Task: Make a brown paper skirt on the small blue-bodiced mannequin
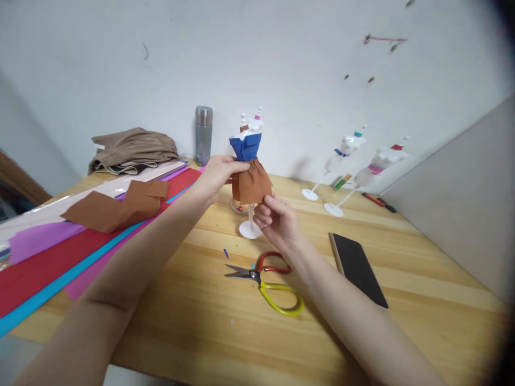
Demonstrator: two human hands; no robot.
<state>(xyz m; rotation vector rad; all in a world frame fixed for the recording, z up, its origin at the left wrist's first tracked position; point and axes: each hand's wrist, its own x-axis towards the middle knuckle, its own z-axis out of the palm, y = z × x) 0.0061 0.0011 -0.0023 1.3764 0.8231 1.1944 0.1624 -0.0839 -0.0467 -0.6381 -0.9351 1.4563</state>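
Observation:
A small white mannequin (254, 125) stands upright on a round base, dressed in a blue top (246, 147) and a gathered brown skirt (252, 182). My left hand (219, 174) pinches the skirt's waist from the left side, thumb in front. Down at the right end of the hem, my right hand (277, 217) is closed on the skirt's edge between thumb and fingers. Scissors (253, 274) with one red and one yellow handle lie on the table just below, blades apart and pointing left. Tiny blue scraps are near the blades.
Coloured paper sheets (48, 268) and a brown piece (116, 206) cover the left side. Behind are folded brown cloth (134, 147) and a flask (204, 136). At right stand two more mannequins (352, 143) (388, 156), with a dark phone (358, 268) nearer.

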